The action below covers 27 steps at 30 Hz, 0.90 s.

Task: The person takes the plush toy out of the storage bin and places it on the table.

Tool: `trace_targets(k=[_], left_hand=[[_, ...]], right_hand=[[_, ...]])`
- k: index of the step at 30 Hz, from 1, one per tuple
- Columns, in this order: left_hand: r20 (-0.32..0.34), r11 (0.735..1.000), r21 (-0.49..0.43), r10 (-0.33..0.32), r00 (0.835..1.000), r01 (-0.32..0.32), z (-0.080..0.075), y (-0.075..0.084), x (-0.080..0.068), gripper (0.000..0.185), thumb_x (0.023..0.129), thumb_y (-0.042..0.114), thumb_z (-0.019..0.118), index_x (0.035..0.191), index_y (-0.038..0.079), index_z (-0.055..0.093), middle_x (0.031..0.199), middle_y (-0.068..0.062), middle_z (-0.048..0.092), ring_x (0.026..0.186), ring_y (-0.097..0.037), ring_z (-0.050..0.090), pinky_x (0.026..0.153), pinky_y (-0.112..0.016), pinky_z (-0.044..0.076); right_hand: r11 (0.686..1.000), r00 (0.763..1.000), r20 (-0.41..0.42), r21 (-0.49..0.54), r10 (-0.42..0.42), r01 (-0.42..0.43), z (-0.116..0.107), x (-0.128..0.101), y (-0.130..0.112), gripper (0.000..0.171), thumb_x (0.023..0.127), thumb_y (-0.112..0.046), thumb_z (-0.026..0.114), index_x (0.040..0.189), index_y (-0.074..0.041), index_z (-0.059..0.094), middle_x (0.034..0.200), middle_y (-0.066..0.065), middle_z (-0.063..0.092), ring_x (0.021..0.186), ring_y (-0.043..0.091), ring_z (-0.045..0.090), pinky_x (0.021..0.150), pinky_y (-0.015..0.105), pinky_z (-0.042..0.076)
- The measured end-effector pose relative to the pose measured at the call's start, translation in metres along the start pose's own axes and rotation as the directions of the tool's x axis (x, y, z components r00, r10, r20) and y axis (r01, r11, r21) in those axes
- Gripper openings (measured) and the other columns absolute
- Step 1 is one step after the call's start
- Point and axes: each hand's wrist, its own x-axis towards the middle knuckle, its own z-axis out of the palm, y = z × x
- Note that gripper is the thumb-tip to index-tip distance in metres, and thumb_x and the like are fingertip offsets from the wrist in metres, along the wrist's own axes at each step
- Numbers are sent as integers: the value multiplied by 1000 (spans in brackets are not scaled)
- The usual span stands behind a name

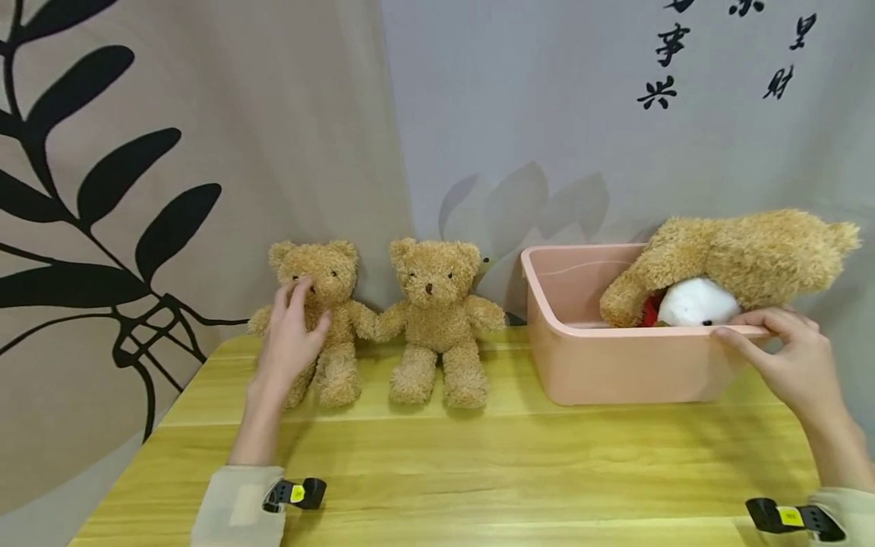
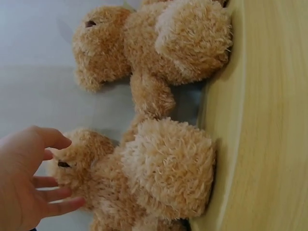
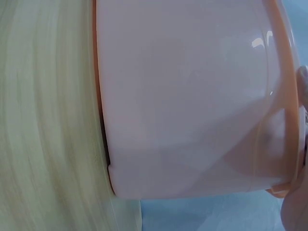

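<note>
My left hand (image 1: 294,334) is raised in front of the left teddy bear (image 1: 335,285), its fingers loosely bent and spread near the bear's face. In the left wrist view a gap shows between thumb and fingers, with nothing held; whether the fingertips touch the fur I cannot tell. Beside it sits a second teddy bear (image 1: 437,304), the arms of the two meeting. My right hand (image 1: 796,361) grips the front right rim of a pink plastic bin (image 1: 629,368), thumb on the outside. Inside lie a tan teddy bear (image 1: 766,251), leaning over the right side, and a white plush toy (image 1: 697,302).
Everything stands on a light wooden table (image 1: 437,471) against a hanging cloth (image 1: 307,114) printed with dark leaves and characters. Something red (image 1: 652,308) shows beside the white toy in the bin. The bears and bin line the table's back edge.
</note>
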Motion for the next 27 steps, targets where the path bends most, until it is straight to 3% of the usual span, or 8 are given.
trace_targets(k=[9,15,20,27], left_hand=[[-43,998,-36,55,998,-56,-2,19,-1,56,96,9,63,148,3,44,153,-25,35,137,-50,36,105,-70,36],[-59,994,-54,88,994,-91,-2,41,-7,50,97,10,62,144,4,48,145,-22,42,131,-46,44,99,-65,44],[-66,986,-81,141,988,-146,0,59,-12,49,95,7,64,142,3,50,142,-20,46,129,-44,46,103,-62,43],[-37,967,-120,222,974,-225,10,87,-13,42,96,7,64,137,1,54,137,-18,49,124,-38,51,99,-54,49]], right_hand=[[998,999,7,38,-42,42,1,0,1,20,90,-16,77,94,1,68,96,-41,49,102,-16,34,113,69,16],[997,998,27,52,-52,51,1,1,-1,20,89,-16,78,92,1,67,94,-38,49,98,-14,37,111,67,16],[996,997,29,50,-75,74,4,2,-4,19,88,-15,78,89,-1,67,88,-35,49,91,-11,38,107,65,19],[991,992,13,26,-129,128,6,3,-7,17,84,-14,82,84,-5,67,81,-32,52,85,-8,41,93,43,23]])
